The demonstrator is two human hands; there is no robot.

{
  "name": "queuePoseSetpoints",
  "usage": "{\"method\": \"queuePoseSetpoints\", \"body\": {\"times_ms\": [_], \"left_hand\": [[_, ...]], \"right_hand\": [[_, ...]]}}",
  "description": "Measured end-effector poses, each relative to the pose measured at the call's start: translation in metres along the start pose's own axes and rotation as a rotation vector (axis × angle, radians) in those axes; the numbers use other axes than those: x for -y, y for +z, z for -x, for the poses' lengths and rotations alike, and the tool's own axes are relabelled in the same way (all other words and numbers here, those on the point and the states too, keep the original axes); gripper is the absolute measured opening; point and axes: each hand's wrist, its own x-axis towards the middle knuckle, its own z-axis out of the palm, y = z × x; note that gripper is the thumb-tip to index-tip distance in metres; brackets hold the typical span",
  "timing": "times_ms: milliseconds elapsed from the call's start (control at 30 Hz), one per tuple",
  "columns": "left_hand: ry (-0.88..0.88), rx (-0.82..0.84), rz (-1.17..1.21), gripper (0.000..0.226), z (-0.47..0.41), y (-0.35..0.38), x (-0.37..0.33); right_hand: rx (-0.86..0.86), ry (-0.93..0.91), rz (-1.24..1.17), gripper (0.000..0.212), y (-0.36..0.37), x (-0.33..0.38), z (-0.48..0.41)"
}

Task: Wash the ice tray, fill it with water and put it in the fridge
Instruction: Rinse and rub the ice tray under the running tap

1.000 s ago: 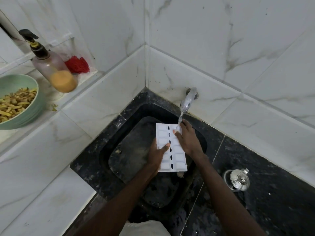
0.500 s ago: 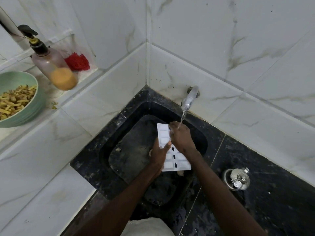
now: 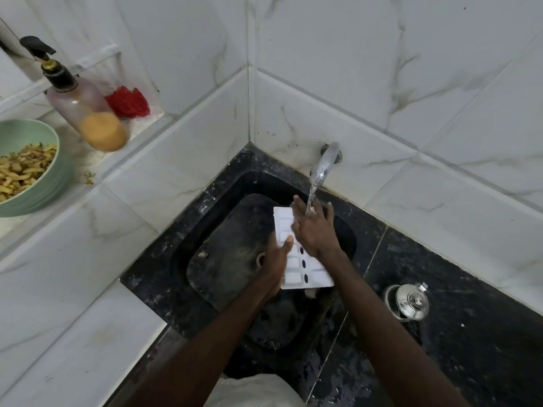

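A white ice tray (image 3: 293,274) with small square cells is held over the black sink (image 3: 223,259), under the running tap (image 3: 323,163). My left hand (image 3: 274,259) grips its left edge, thumb on top. My right hand (image 3: 314,227) lies flat on the tray's upper half with fingers spread, and the water stream falls onto its fingers. The far right part of the tray is hidden under that hand.
On the left ledge stand a soap pump bottle (image 3: 88,113) with orange liquid, a red scrubber (image 3: 127,102) and a green bowl (image 3: 50,183) of food. A small steel lidded pot (image 3: 408,301) sits on the black counter at the right. White marble tiles wall the corner.
My right hand has slid up the tray from fingers curled at its edge to lying flat on top, under the stream. The tray has tilted slightly, its near end swinging right.
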Motion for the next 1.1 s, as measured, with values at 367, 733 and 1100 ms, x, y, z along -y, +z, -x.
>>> {"method": "queuePoseSetpoints", "body": {"times_ms": [367,733,1100], "left_hand": [[-0.063,-0.108,0.081,0.044,-0.007,-0.017,0.009],[-0.053,-0.095,0.253,0.040,-0.003,-0.004,0.000],[-0.065,-0.192,0.351,0.041,-0.011,-0.025,-0.005]], "right_hand": [[0.163,-0.206,-0.149,0.047,0.034,0.003,0.050],[0.052,-0.161,-0.123,0.049,0.011,0.010,0.024],[-0.112,-0.234,-0.423,0.038,0.063,-0.007,0.110]]}}
